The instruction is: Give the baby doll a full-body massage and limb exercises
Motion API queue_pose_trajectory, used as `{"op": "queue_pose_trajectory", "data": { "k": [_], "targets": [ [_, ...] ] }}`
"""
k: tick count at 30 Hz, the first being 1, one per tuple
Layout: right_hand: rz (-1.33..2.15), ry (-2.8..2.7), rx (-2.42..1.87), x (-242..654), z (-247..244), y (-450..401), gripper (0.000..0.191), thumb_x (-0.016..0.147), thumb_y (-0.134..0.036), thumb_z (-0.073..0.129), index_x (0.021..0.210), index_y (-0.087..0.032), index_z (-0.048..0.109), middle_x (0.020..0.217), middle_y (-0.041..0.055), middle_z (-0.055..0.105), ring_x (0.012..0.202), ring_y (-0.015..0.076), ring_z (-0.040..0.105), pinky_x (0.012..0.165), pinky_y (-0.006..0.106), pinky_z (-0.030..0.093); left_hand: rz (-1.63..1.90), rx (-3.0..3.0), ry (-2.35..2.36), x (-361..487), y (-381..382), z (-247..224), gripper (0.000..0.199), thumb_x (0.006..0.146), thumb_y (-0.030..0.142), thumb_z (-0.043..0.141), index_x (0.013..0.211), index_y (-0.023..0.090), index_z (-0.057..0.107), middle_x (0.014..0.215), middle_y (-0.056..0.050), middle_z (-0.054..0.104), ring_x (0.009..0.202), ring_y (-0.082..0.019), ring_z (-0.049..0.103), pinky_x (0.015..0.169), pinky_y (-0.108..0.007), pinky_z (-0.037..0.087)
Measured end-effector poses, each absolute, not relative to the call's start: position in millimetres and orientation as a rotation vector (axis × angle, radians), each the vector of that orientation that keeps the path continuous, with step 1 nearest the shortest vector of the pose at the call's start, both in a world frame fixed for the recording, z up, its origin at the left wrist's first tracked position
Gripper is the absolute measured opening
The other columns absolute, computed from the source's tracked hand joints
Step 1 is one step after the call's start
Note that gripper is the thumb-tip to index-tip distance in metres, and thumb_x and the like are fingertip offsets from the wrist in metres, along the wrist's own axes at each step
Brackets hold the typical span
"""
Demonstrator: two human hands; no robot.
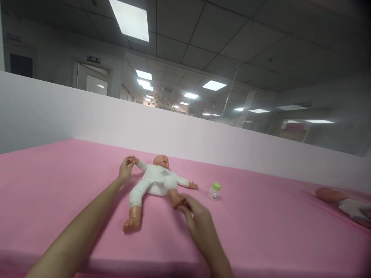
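Observation:
A baby doll (156, 175) in a white suit lies on its back on the pink padded table (261, 227), head toward the wall. My left hand (126, 168) has its fingers closed around the doll's hand on the left side. With my right hand (197, 214) I grip the doll's foot on the right side, and that leg is raised and bent. The doll's other leg stretches toward me, its bare foot resting on the pink surface. Just right of the doll's outstretched arm stands a small jar (214, 192) with a green lid.
A second doll (342, 202) lies at the far right, partly cut off by the frame edge. Behind the table runs a low white wall (179, 131) with glass above it. The table's front edge is close to me.

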State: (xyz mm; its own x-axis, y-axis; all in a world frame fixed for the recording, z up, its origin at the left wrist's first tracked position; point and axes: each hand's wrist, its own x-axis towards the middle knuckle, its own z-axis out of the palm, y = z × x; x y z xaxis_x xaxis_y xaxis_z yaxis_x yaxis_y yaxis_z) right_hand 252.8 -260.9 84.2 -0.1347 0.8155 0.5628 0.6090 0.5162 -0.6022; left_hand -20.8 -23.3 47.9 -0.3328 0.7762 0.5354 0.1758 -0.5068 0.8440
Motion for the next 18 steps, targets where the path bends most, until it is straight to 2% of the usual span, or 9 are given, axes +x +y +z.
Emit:
{"op": "queue_pose_trajectory", "data": {
  "k": [2, 4, 6, 9, 11, 13, 16, 18],
  "targets": [
    [0.137, -1.997, -1.153, 246.7, 115.3, -227.6, 0.027, 0.092, -0.009, 0.041, 0.096, -0.021, 0.065, 0.100, 0.0048, 0.071, 0.094, 0.0202, 0.064, 0.083, 0.029, 0.046, 1.836, 1.706, 1.037, 11.7, -29.7, 56.0, 0.033, 0.086, 0.033, 0.055, 0.114, 0.018, 0.062, 0.121, -0.013, 0.069, 0.112, -0.025, 0.065, 0.102, -0.041, 0.052],
    [0.090, -2.182, -1.147, 236.1, 134.0, -195.2, 0.028, 0.086, -0.001, 0.040, 0.081, -0.018, 0.061, 0.087, 0.0041, 0.068, 0.081, 0.0178, 0.060, 0.075, 0.027, 0.043, 1.640, 1.984, 0.863, 32.9, -34.4, 59.4, 0.030, 0.086, 0.031, 0.054, 0.111, 0.019, 0.066, 0.118, -0.010, 0.072, 0.111, -0.024, 0.066, 0.102, -0.039, 0.052],
    [0.107, -2.234, -1.175, 232.3, 140.0, -183.3, 0.028, 0.083, 0.003, 0.042, 0.084, -0.017, 0.062, 0.091, 0.0045, 0.069, 0.084, 0.0169, 0.060, 0.076, 0.026, 0.042, 1.601, 2.024, 0.870, 32.2, -33.6, 58.6, 0.029, 0.086, 0.030, 0.052, 0.110, 0.019, 0.067, 0.117, -0.009, 0.072, 0.110, -0.023, 0.066, 0.100, -0.038, 0.052],
    [0.098, -2.140, -1.173, 249.7, 129.0, -220.7, 0.023, 0.087, -0.003, 0.049, 0.089, -0.019, 0.065, 0.092, 0.0035, 0.069, 0.085, 0.0179, 0.060, 0.078, 0.027, 0.042, 1.827, 1.576, 1.267, -7.8, -22.1, 52.1, 0.031, 0.088, 0.029, 0.051, 0.113, 0.016, 0.063, 0.116, -0.012, 0.072, 0.106, -0.024, 0.066, 0.095, -0.038, 0.054],
    [0.179, -2.179, -1.250, 268.4, 111.5, -263.7, 0.025, 0.087, -0.003, 0.048, 0.084, -0.022, 0.065, 0.087, 0.0024, 0.066, 0.082, 0.0179, 0.061, 0.076, 0.027, 0.042, 1.749, 1.269, 1.527, -40.1, -14.2, 47.0, 0.029, 0.089, 0.030, 0.053, 0.110, 0.013, 0.064, 0.104, -0.013, 0.073, 0.101, -0.027, 0.067, 0.088, -0.039, 0.055],
    [0.209, -2.153, -1.418, 279.3, 92.9, -294.1, 0.026, 0.083, -0.001, 0.049, 0.083, -0.022, 0.065, 0.083, 0.0025, 0.063, 0.075, 0.0175, 0.059, 0.068, 0.027, 0.039, 1.682, 1.140, 1.635, -56.9, -10.9, 45.1, 0.029, 0.091, 0.031, 0.051, 0.107, 0.009, 0.063, 0.099, -0.017, 0.072, 0.099, -0.031, 0.067, 0.083, -0.042, 0.055],
    [0.156, -2.119, -1.418, 267.6, 82.6, -286.7, 0.026, 0.084, -0.002, 0.050, 0.088, -0.021, 0.066, 0.085, 0.0038, 0.063, 0.079, 0.0187, 0.059, 0.070, 0.027, 0.039, 1.762, 1.275, 1.568, -39.1, -17.8, 51.8, 0.031, 0.092, 0.029, 0.051, 0.116, 0.011, 0.061, 0.114, -0.017, 0.070, 0.106, -0.028, 0.066, 0.091, -0.040, 0.054],
    [0.046, -2.055, -1.311, 246.7, 93.0, -253.3, 0.029, 0.086, -0.003, 0.049, 0.097, -0.021, 0.068, 0.094, 0.0051, 0.065, 0.087, 0.0196, 0.060, 0.075, 0.028, 0.040, 1.784, 1.646, 1.337, -9.6, -28.9, 58.2, 0.032, 0.091, 0.027, 0.051, 0.119, 0.016, 0.061, 0.122, -0.013, 0.068, 0.110, -0.023, 0.065, 0.099, -0.038, 0.052]
  ]
}}
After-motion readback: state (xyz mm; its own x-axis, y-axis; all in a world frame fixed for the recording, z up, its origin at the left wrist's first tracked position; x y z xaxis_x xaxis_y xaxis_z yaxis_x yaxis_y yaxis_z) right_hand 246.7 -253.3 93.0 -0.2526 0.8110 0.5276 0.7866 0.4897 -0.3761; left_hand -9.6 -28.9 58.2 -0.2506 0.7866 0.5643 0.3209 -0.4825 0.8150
